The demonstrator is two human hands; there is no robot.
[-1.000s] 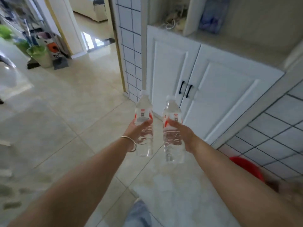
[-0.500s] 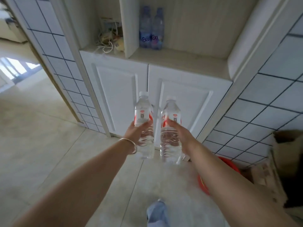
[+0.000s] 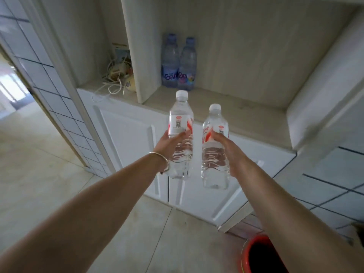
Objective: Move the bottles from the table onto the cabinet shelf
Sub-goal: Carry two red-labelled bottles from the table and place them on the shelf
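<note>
Head view: you hold 2 clear water bottles upright in front of the cabinet, both off any surface and short of the shelf. Your left hand wraps its fingers round the middle of the left bottle, just under its red-and-white label. Your right hand grips the right bottle at the same height, fingers curled round the ribbed waist. The 2 bottles stand just beside each other, apart, with white caps on.

Both look full or nearly so, so judge them moderately heavy for their size, with the weight low. The thin plastic walls are likely to give a little under a squeeze; the ribbed waist where you hold them is the stiffest and least slippery place, and the smooth label band above is the worse choice. They are not fragile, but being tall and narrow they can tip if set down at a tilt.

The cabinet shelf lies just beyond the bottles. At its far left, against the divider, 2 blue-tinted bottles already stand touching. The bare stretch to their right looks like the place to set yours down flat. A tangle of cables fills the left compartment. A red bucket sits on the floor near right.
</note>
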